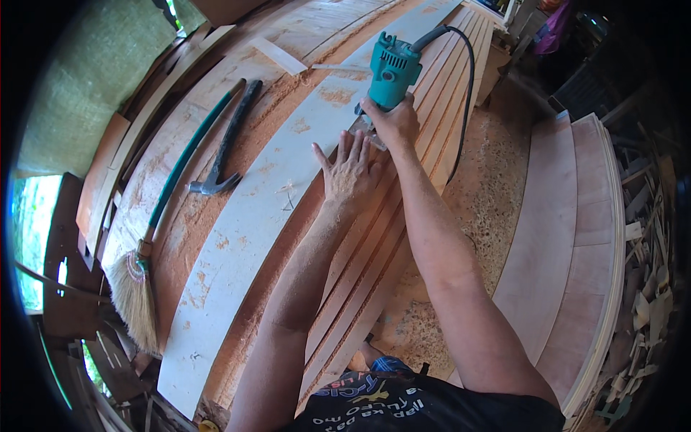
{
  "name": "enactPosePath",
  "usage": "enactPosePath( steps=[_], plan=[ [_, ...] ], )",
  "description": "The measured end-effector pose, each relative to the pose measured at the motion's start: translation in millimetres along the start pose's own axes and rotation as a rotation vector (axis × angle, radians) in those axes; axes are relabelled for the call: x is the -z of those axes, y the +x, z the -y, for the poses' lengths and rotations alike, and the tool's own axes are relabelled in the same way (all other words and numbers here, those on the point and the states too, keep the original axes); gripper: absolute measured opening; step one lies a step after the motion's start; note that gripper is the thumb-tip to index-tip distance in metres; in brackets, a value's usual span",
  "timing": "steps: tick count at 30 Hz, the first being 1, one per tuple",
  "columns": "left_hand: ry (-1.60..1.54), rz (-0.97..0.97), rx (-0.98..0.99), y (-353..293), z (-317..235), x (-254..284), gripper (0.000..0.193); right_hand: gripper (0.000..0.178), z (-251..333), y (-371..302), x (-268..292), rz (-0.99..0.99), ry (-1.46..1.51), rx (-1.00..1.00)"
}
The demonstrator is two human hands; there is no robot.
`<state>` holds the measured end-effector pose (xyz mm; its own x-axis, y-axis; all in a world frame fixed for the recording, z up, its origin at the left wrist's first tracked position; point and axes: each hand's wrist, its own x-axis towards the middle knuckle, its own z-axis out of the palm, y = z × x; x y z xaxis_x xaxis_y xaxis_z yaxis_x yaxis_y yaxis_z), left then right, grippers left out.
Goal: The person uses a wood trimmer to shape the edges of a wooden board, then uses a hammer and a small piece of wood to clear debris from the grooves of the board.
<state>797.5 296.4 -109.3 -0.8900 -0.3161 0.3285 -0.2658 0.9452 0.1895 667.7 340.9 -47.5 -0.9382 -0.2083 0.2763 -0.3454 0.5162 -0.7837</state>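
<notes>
A green trim router [389, 72] stands upright on the wooden boards, near the edge of a long pale board [241, 241]. My right hand [397, 124] is wrapped round its lower body, just above the clear base. Flat beside that base rests my left hand [348, 174], fingers spread and pointing away from me, holding nothing. Beneath both hands run long brown wooden strips [345, 309] with dark grooves between them. A black power cord [471, 79] leaves the router's top and loops down on the right. The cutting bit cannot be made out.
Left of the pale board lie a claw hammer [230, 137] and a straw broom [137, 299] with a green handle. Sawdust [273, 115] covers much of the work surface. Curved plywood panels [543, 216] stand at the right, beside a heap of wood scraps [648, 309].
</notes>
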Motion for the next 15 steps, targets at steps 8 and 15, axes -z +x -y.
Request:
enactPosePath(
  steps=[8,15],
  plan=[
    [0.019,-0.005,-0.009,13,0,-8,0.062,0.079,-2,11,1,-0.001,-0.015,0.008],
    [0.024,-0.003,0.001,23,-4,-11,0.062,0.079,-6,21,1,-0.016,0.002,0.029]
  ],
)
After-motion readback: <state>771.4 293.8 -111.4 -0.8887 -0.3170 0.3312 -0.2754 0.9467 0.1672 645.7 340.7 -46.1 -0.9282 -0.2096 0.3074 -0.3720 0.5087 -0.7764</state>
